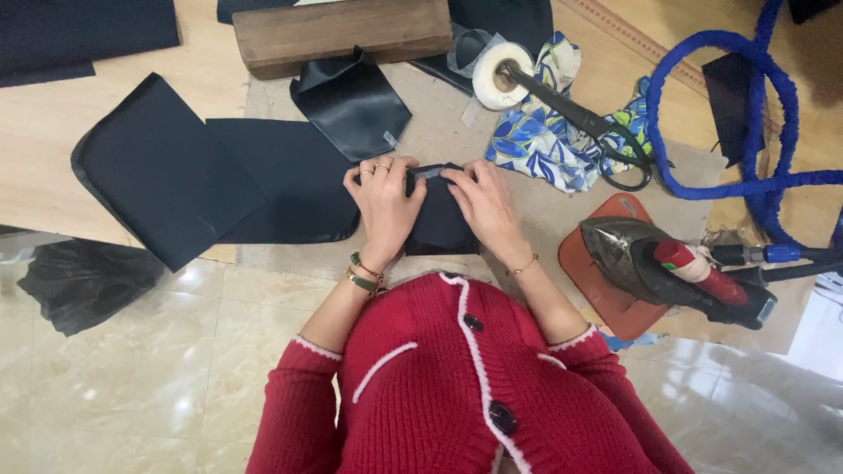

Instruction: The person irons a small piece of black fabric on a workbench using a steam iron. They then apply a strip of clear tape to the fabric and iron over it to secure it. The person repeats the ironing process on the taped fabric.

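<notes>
Pinching dark fabric piece (439, 219): left hand (384, 204) and right hand (486, 206) grasping top edge; fingertips hidden.

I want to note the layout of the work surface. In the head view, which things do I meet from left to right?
Large dark fabric panel → left hand → small dark fabric piece → right hand → floral cloth → iron → blue hose.
</notes>
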